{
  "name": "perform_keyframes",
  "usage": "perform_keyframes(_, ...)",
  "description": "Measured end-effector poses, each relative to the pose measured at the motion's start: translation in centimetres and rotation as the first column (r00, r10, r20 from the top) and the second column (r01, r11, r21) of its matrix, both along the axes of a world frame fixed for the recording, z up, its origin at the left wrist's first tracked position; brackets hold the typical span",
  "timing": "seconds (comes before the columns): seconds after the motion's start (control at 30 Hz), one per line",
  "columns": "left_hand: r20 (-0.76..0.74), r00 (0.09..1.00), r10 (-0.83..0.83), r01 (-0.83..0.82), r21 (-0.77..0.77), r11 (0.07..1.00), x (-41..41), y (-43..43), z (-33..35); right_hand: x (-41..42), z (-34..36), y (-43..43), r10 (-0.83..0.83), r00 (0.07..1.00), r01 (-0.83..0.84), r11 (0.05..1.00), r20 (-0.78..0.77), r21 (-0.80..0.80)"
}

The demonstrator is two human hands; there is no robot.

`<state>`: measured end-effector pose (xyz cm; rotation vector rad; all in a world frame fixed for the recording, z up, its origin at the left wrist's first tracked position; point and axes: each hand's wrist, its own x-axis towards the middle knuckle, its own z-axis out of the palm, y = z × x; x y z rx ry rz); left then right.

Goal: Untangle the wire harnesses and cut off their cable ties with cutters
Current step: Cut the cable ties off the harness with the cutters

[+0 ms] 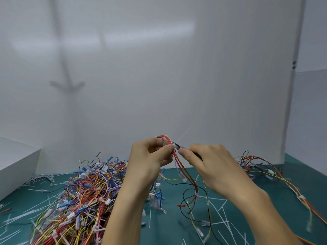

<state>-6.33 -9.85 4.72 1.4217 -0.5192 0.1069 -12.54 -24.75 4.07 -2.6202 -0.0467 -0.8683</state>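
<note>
Both forearms rose from the bottom edge to meet above the middle of the bench (164,230), blocking the view of the mat strip under them. A white backdrop (159,68) closed off the far side and a white side panel (307,112) closed the right, so open room lay only toward the camera. The green mat was largely covered. A big pile of harnesses (85,197) in red, yellow, blue and black filled the left half. A looser spread of wires (261,167) trailed down the right edge. A white box (16,163) stood at the far left, its inside not showing. Cut ties (219,214) lay scattered between the two heaps.

The left hand (150,156) pinched the looped top of a red harness (184,171) between thumb and curled fingers, and the rest hung down to the mat. The right hand (212,165) had its fingers wrapped round the cutters (178,146), whose dark tip touched a white cable tie (175,147) on that harness. I could not tell whether the blades were closed.
</note>
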Motion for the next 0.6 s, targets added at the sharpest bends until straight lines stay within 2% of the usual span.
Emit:
perform_keyframes(0.4,-0.009,1.0,0.016,-0.016,0.011,1.0,0.17,0.16,-0.08,0.1,0.0,0.59,0.02,0.998,-0.016,0.996,-0.053,0.088)
perform_keyframes(0.5,-0.017,1.0,0.02,-0.019,0.018,1.0,0.24,0.25,-0.07,0.38,-0.14,0.65,0.083,0.991,-0.055,0.97,-0.109,0.238)
perform_keyframes(0.6,-0.031,0.999,0.017,-0.016,0.011,1.0,0.33,0.33,-0.04,0.58,-0.08,0.45,0.135,0.988,-0.085,0.883,-0.076,0.461)
